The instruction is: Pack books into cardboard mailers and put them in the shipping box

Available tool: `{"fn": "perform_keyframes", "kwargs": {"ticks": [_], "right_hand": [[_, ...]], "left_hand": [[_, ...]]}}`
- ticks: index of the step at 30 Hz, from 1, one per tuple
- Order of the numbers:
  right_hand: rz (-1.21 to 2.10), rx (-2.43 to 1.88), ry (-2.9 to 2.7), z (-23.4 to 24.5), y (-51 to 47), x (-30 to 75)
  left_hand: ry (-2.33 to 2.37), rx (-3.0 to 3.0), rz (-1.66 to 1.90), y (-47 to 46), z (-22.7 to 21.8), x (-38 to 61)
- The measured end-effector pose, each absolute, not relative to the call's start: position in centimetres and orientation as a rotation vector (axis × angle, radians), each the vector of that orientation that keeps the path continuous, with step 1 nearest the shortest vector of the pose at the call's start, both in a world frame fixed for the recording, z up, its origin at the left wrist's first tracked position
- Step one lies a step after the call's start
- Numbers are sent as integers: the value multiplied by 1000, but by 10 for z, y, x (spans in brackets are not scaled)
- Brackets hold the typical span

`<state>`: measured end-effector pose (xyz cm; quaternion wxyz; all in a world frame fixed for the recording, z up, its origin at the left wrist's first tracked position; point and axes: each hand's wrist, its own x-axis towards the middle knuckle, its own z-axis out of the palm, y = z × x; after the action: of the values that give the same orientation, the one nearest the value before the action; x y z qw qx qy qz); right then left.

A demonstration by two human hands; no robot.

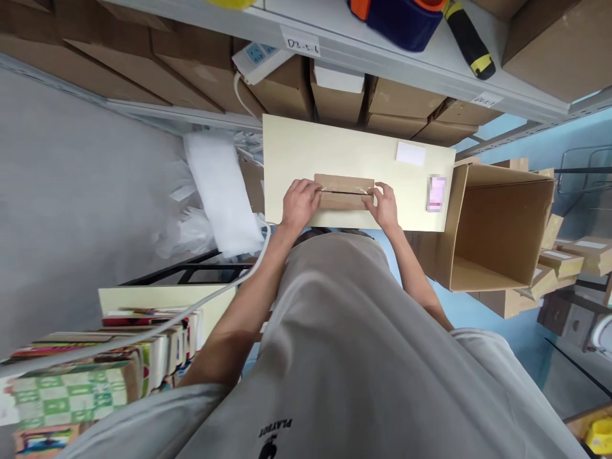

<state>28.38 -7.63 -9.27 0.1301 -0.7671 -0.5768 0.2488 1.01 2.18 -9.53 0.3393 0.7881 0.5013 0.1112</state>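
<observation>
A small flat brown cardboard box lies on a pale yellow tabletop, with a strip of clear tape along its top seam. My left hand grips the box's left end, fingers curled over it. My right hand holds the right end, fingers pressed on the top near the tape. A white slip and a pink blurred label lie on the table to the right.
An open empty carton stands at the right of the table. Shelves above carry brown boxes, a power strip and a tape dispenser. White foam wrap lies left; books are stacked lower left.
</observation>
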Motion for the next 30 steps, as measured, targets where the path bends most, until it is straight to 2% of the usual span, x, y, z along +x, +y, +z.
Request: {"fn": "perform_keyframes", "kwargs": {"ticks": [8, 14, 19, 22, 25, 30], "right_hand": [[703, -2292, -1497, -111, -73, 281], [680, -2275, -1449, -116, -68, 281], [621, -2242, -1456, -100, -69, 271], [479, -2175, -1442, -86, -56, 263], [217, -2007, -1489, -58, -14, 268], [-137, -1898, -1613, 41, 92, 293]], "left_hand": [[1499, 1855, 288, 25, -111, 14], [1520, 1930, 127, 27, -104, 19], [1475, 2025, 69, 32, -88, 16], [1428, 2082, 228, 46, -74, 25], [1325, 2124, 537, 76, -49, 56], [1167, 2074, 1040, 138, 45, 134]]}}
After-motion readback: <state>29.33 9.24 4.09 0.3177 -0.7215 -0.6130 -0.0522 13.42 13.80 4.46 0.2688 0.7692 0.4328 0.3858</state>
